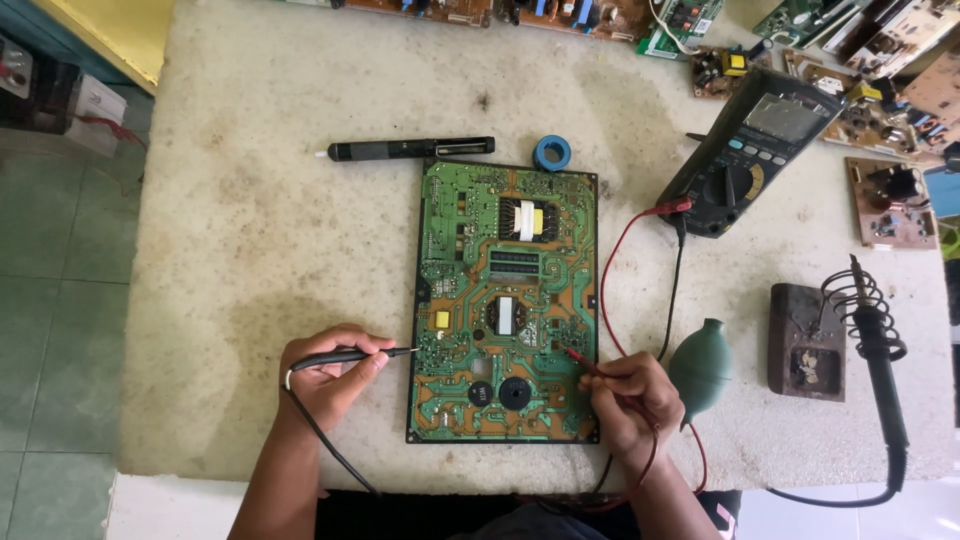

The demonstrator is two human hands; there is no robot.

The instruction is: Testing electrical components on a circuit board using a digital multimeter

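Gripping level black probe [345, 356] rightward and slanted red probe [582, 362] up-left onto circuit board [505, 300], both hands.

Bare worktop [260, 260] across left half of frame: wide free passage, only black pen-shaped tool [410, 149] lying near top centre, blue tape roll [552, 152] just beside it. Centre blocked by green circuit board [505, 300]. Right of board: red and black leads [640, 290] cross gap to multimeter [750, 150], upper right. Lower right crowded: green rubber blower [700, 368], soldering iron stand [806, 340], soldering iron [880, 350]. Top edge and upper right corner lined with spare boards [890, 190].
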